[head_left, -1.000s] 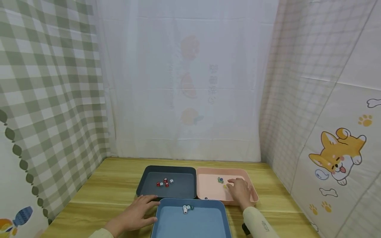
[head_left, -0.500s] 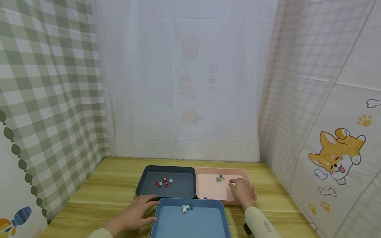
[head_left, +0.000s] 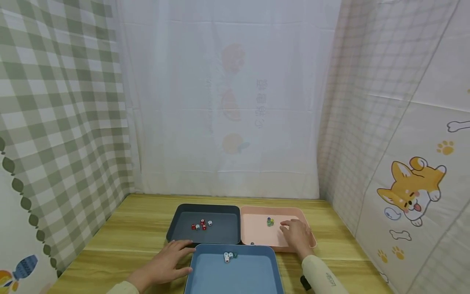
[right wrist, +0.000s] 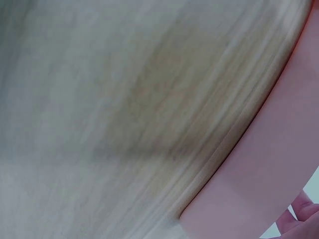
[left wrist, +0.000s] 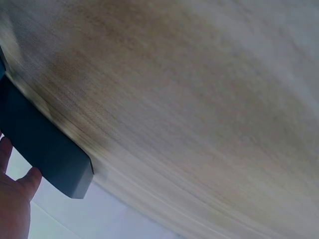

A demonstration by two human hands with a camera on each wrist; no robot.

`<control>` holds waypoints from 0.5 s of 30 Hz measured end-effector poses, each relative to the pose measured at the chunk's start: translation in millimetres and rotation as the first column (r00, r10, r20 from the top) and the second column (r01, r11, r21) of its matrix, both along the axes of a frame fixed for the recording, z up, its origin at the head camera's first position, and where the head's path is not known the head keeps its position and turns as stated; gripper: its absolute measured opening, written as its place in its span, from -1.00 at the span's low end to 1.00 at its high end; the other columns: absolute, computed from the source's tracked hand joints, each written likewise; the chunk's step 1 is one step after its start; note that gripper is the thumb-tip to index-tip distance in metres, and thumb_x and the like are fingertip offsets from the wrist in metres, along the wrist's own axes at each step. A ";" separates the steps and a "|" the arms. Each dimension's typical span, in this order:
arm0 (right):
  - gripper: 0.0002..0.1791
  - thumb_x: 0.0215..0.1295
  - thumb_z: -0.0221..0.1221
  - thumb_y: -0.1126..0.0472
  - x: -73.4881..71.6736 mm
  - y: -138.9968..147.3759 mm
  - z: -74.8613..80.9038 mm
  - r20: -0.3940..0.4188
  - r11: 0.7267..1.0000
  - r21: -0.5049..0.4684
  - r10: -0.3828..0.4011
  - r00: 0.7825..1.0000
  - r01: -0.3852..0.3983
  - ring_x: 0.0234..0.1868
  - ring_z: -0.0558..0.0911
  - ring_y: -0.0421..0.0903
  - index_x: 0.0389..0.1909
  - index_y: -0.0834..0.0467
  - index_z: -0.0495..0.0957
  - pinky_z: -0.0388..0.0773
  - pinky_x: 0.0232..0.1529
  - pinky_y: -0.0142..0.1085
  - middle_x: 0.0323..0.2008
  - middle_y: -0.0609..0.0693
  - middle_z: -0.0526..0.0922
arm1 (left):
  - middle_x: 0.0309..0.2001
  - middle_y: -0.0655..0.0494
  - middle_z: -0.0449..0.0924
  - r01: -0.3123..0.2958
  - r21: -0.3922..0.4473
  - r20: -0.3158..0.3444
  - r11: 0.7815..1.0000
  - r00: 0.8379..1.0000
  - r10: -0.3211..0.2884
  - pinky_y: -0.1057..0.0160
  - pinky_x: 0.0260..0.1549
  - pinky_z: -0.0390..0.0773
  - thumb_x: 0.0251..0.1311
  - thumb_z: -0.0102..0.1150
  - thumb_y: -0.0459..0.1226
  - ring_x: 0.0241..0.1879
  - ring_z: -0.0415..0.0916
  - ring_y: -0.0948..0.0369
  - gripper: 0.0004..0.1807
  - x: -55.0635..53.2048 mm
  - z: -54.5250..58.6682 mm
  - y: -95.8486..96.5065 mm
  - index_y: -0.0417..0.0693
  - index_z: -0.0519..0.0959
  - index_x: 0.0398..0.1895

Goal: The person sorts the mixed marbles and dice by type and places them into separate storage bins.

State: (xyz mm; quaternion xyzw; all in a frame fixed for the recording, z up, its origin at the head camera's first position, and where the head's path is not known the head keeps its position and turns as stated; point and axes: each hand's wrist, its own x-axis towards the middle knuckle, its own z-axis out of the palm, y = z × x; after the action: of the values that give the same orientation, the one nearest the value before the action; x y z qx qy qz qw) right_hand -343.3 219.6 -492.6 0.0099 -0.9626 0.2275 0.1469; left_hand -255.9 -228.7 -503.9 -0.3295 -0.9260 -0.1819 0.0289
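My right hand (head_left: pixel 296 236) is over the right side of the pink tray (head_left: pixel 257 237), fingers bent loosely and nothing visible between them. Left of its fingertips lies a small cluster of green, yellow and blue marbles (head_left: pixel 270 222). A single dark marble (head_left: pixel 252 243) sits by that tray's front wall. My left hand (head_left: pixel 167 263) has its fingers spread at the blue tray's left edge, fingertips by the dark tray's front rim. Inside the blue tray (head_left: pixel 235 277) are several white dice (head_left: pixel 227 257) and a green piece (head_left: pixel 235 255). Only part of each hand shows in the wrist views.
The dark tray (head_left: pixel 224 234) holds red dice (head_left: pixel 204 227) and white dice (head_left: pixel 210 223). All the trays stand side by side on a wood-grain table (head_left: pixel 110 245). A white curtain (head_left: pixel 227 179) hangs behind, with patterned cloth at both sides.
The yellow marble, near my right fingertips a second ago, has rolled away to join the other marbles, and the cluster has shifted. Both hands have stayed almost still.
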 end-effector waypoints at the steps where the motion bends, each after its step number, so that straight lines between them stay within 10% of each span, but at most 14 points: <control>1: -0.79 0.30 0.25 0.19 0.2 -1.5 0.1 -0.004 1.000 -0.007 0.007 1.000 -0.007 0.17 0.50 0.28 -0.14 0.15 0.76 0.27 0.15 0.28 0.00 0.23 0.67 | 0.33 -0.11 0.38 0.002 -0.003 -0.006 1.000 1.000 -0.002 -0.39 0.20 0.20 0.34 0.07 0.17 0.29 0.32 -0.13 -0.38 -0.1 0.1 -0.1 -0.02 0.51 0.28; 15: -0.80 0.32 0.24 0.20 6.5 -21.8 1.5 -0.016 0.991 -0.103 0.088 0.996 -0.089 0.20 0.46 0.33 -0.13 0.17 0.75 0.05 0.20 0.49 0.14 0.32 0.56 | 0.33 -0.10 0.37 0.002 -0.010 0.004 1.000 1.000 -0.002 -0.38 0.22 0.19 0.34 0.07 0.18 0.29 0.31 -0.13 -0.37 0.9 2.5 0.2 -0.03 0.50 0.29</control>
State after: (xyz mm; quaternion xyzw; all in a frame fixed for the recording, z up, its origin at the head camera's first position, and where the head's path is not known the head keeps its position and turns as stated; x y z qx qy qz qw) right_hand -336.8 197.8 -491.1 0.0464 -0.9472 0.2835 0.1424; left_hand -255.0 -228.5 -501.4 -0.3303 -0.9267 -0.1777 0.0252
